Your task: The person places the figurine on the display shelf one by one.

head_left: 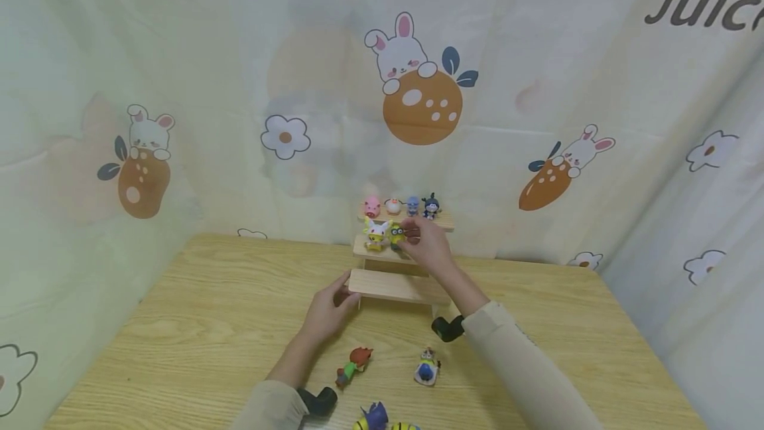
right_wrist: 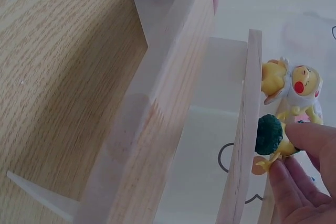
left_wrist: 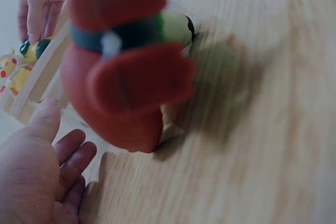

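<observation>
Pale wooden stand (head_left: pixel 394 284); yellow figurine (head_left: pixel 396 234); orange-carrot, white-rabbit curtain (head_left: pixel 420 85).

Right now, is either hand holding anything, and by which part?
The right hand pinches the small yellow figure by its body on the middle step. The left hand only touches the bottom step.

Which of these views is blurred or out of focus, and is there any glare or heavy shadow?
Head view: evenly lit, sharp, no glare, slightly bowed toward the edges. Left wrist view: a red figurine fills the frame, smeared and out of focus, casting a soft shadow on the table. Right wrist view: the wooden shelf is sharp; the green-and-yellow figurine is slightly soft.
</observation>
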`<state>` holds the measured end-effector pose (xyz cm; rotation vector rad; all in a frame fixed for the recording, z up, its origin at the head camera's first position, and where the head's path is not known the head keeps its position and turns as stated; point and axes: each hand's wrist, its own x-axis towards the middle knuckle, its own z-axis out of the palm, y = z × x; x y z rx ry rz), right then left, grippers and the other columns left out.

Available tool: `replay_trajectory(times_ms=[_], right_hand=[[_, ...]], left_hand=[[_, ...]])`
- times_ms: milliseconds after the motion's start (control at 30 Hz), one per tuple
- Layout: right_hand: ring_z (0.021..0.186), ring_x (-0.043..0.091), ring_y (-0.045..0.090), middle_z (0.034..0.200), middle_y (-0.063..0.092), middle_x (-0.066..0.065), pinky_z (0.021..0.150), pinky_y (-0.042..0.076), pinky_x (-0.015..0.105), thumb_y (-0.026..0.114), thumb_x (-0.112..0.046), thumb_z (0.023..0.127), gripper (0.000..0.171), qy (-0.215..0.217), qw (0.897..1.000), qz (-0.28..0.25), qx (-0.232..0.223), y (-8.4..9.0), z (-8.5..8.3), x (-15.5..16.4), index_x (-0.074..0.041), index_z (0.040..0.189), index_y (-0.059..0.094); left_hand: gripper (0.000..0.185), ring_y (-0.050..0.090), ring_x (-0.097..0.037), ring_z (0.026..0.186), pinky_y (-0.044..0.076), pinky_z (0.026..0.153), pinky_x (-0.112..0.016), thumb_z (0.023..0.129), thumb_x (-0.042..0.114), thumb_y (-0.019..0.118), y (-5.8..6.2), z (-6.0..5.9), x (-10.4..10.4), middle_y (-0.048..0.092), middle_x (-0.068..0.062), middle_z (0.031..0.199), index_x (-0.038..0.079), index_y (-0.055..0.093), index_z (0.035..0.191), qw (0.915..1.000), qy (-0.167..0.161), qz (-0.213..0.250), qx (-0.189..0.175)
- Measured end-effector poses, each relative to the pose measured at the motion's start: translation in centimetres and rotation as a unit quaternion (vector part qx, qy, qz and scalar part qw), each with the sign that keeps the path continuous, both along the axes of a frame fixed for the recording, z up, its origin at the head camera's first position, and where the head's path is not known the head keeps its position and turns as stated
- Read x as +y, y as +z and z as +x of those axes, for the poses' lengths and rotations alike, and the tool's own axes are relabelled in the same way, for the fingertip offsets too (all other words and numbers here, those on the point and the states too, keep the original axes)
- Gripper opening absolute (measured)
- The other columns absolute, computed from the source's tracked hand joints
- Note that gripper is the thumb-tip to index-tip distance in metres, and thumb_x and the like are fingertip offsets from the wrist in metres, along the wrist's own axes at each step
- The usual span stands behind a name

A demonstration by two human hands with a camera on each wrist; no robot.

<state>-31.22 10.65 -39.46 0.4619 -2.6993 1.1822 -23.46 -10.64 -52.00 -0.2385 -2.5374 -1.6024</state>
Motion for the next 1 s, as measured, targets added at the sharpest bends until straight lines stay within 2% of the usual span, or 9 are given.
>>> replay_trajectory(times_ms=[267, 567, 1000], right_hand=[[0.098, 0.027, 0.066, 0.110, 0.066, 0.015, 0.084, 0.056, 0.035, 0.076, -0.009, 0.079, 0.037, 0.002, 1.000, 0.027, 0.002, -0.25, 0.00, -0.09, -0.005, 0.109, 0.056], [0.096, 0.025, 0.066, 0.113, 0.064, 0.013, 0.083, 0.056, 0.035, 0.075, -0.010, 0.081, 0.039, 0.010, 0.999, 0.044, 0.012, -0.02, 0.05, 0.00, -0.005, 0.117, 0.060], [0.095, 0.023, 0.065, 0.108, 0.065, 0.011, 0.082, 0.056, 0.035, 0.074, -0.012, 0.082, 0.034, -0.012, 0.997, 0.070, 0.010, 0.71, 0.16, -0.38, -0.005, 0.113, 0.062]], left_hand=[[0.064, 0.062, -0.016, 0.100, 0.048, 0.096, -0.043, 0.091, 0.042, 0.060, -0.20, 0.00, -0.07, 0.069, 0.002, 0.103, 0.016, 0.039, 0.146, 1.0000, 0.004, -0.001, -0.001], [0.064, 0.062, -0.017, 0.101, 0.048, 0.096, -0.044, 0.092, 0.041, 0.060, -0.36, -0.04, -0.08, 0.069, 0.002, 0.104, 0.013, 0.039, 0.146, 1.0000, 0.002, -0.007, 0.006], [0.065, 0.063, -0.015, 0.098, 0.049, 0.094, -0.041, 0.091, 0.040, 0.061, -0.26, -0.11, 0.07, 0.070, 0.001, 0.103, 0.012, 0.039, 0.145, 0.9999, 0.004, -0.009, 0.011]])
